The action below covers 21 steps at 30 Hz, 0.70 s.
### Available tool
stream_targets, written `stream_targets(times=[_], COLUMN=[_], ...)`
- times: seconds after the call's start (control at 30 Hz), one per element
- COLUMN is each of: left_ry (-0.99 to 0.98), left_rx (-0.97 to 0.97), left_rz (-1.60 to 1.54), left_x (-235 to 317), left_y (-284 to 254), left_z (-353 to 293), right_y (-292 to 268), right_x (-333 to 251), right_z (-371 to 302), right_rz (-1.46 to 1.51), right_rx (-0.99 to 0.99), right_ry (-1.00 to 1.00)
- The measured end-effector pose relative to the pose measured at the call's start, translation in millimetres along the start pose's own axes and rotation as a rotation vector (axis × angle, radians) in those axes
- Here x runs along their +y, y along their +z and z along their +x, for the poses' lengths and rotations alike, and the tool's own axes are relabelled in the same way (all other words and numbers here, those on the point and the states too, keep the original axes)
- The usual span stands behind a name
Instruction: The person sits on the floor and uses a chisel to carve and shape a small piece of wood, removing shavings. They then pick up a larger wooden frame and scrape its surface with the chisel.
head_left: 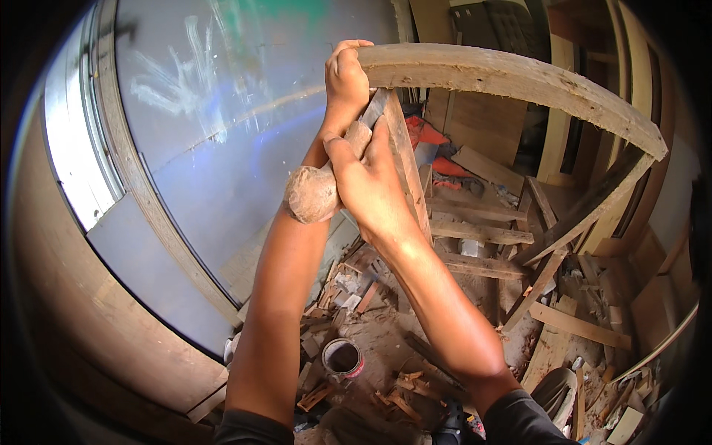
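Note:
My left hand (347, 83) is closed around the left end of a curved wooden beam (512, 68), the top rail of a timber frame. My right hand (372, 178) grips a chisel (311, 194) by its thick, round-ended wooden handle. The chisel slants up and away, its flat metal blade (377, 106) against the corner where the beam meets an upright wooden post (406, 159). The very tip of the blade is hidden at that joint. The handle passes in front of my left wrist.
A slanted wooden brace (589, 200) and several rungs (482, 233) belong to the frame. Below, an open can (343, 359) stands among wood scraps. A grey panel (245, 119) rises on the left. Red cloth (426, 132) lies behind the frame, and a loose board (582, 326) at right.

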<state>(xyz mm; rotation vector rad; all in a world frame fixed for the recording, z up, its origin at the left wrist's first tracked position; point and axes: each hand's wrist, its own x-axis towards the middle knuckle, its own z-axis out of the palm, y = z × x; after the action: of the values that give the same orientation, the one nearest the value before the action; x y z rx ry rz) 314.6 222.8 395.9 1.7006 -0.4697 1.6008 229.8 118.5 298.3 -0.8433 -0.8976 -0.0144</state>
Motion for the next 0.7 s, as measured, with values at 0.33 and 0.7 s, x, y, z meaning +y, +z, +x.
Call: stream_targets(times=[0.33, 0.7], left_ry=[0.119, 0.013], left_rx=[-0.034, 0.007], left_rz=[0.028, -0.036], left_x=[-30.7, -13.7], left_y=[5.0, 1.4], left_z=[8.4, 7.8], right_y=[-4.0, -0.9], right_x=[-15.3, -3.2], right_z=[12.5, -7.8], right_rz=[0.089, -0.045], right_rx=[-0.030, 0.020], right_ry=[0.048, 0.043])
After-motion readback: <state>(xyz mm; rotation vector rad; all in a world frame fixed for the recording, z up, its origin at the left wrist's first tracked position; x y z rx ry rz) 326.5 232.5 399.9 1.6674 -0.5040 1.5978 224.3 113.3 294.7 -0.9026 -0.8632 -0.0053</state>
